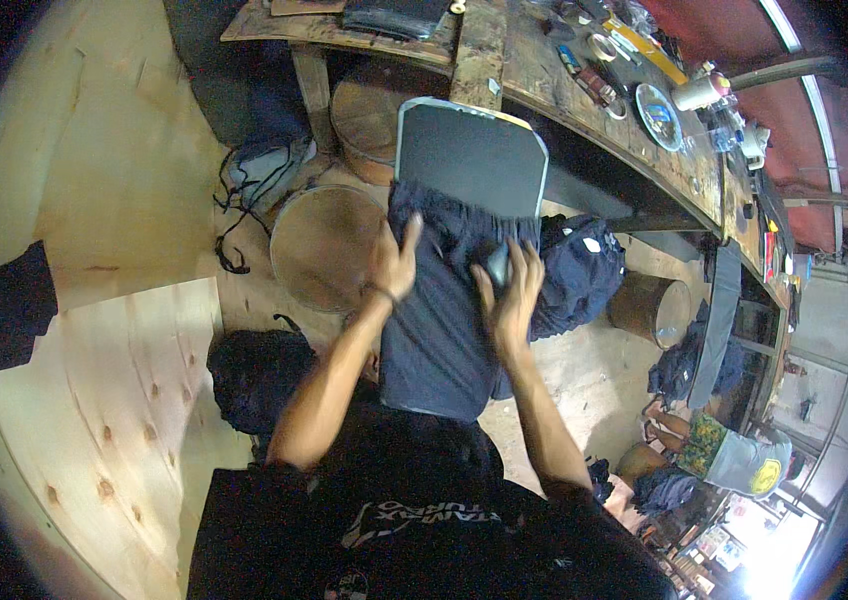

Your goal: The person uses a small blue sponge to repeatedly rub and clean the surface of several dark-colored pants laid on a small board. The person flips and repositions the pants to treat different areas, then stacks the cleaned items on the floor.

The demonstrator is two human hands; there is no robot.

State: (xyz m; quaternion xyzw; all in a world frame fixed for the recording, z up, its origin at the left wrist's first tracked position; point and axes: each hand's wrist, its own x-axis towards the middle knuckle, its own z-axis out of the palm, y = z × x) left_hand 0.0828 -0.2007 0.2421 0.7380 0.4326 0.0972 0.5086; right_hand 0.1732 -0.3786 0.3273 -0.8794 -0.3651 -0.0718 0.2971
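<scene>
A dark garment (439, 330) with a gathered upper edge is drawn over the lower part of a flat dark board (469, 150), which has a pale rim and rounded corners. The board's upper part is bare. At the garment's left edge lies my left hand (394, 262), fingers and thumb extended and slightly blurred. My right hand (516, 295) rests on the right side of the cloth, thumb and fingers spread. Between them shows a small greyish patch; I cannot tell whether it is an object or part of the cloth.
A wooden workbench (584, 110) with tape, tools and a round dish (658, 116) runs along the upper right. Round wooden drums (329, 245) stand below. Dark cloth piles (579, 270) flank the board. At the lower right is another person (734, 455).
</scene>
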